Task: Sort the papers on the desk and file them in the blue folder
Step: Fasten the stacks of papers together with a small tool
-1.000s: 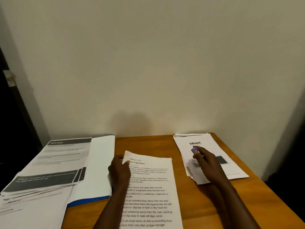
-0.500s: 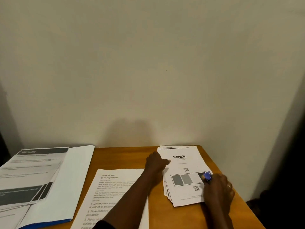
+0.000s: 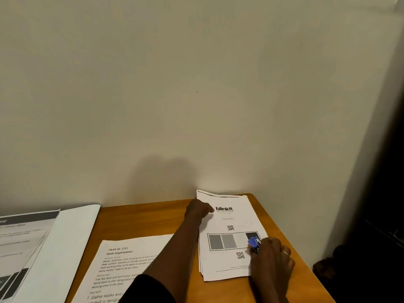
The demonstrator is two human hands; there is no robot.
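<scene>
Two bare hands work on a wooden desk point(image 3: 140, 219) pushed against a plain pale wall point(image 3: 196, 84), seen from a head cam looking down.

At the desk's far right corner lies a stack of papers point(image 3: 227, 265), edges slightly fanned. Top sheet shows the word "blinkit", 2 small QR codes and a framed strip of grey and dark boxes.

Left hand point(image 3: 200, 209) reaches across from lower centre, arm in a dark sleeve at the bottom edge. Its fingers are curled closed, knuckles up, pressing on the stack's far left edge, right beside the "blinkit" heading. Can't tell if it pinches any sheets.

Right hand point(image 3: 273, 256) rests on the stack's near right part, close to the desk's right edge. It is closed around a small blue object w/ a metal part point(image 3: 253, 243), poss. a stapler or clip; can't tell which. The object sits over the dark box in the strip. A ring shows on one finger.

Near the desk's front edge, centre, lies a printed sheet point(image 3: 122, 265) headed "TASK ID 2721 / Desk Organization", partly under the left forearm, apart from the stack.

At the desk's left side the blue folder point(image 3: 63, 254) lies open, showing its white inside; the blue colour itself isn't visible in this view. More printed pages w/ dark header bars point(image 3: 19, 243) lie on its left part, running off the frame.
</scene>
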